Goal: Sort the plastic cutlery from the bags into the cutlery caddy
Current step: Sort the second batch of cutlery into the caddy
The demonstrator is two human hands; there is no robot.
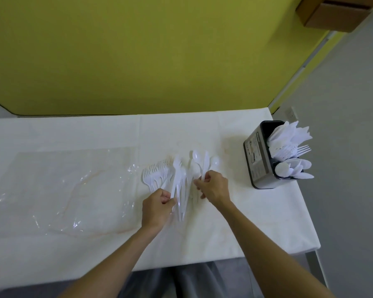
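White plastic cutlery (pixel 182 179) loose in a heap at mid-table, on a white cloth-covered table (pixel 256 222). Forks (pixel 154 174) fanned at the heap's left edge, tines pointing far; spoons (pixel 202 160) and knives mixed toward the right, bowls and tips also pointing far. Left hand (pixel 157 208) at the near-left of the heap, fingers curled and pinched on the handle ends of a few pieces; which kinds, impossible to say. Right hand (pixel 213 187) just right of it, fingers closed around the handle of a knife (pixel 206 163) that sticks out toward the far side. Hands close together, not touching.

Clear plastic bag (pixel 69 190) flat and crumpled on the left half of the table, touching the fork side of the heap. Black cutlery caddy (pixel 260 160) upright near the right edge, well apart from the heap, already loaded: spoons in the nearest compartment, forks in the middle, white pieces in the farthest, perhaps knives or napkins, unclear. Yellow-green wall (pixel 138 50) behind.
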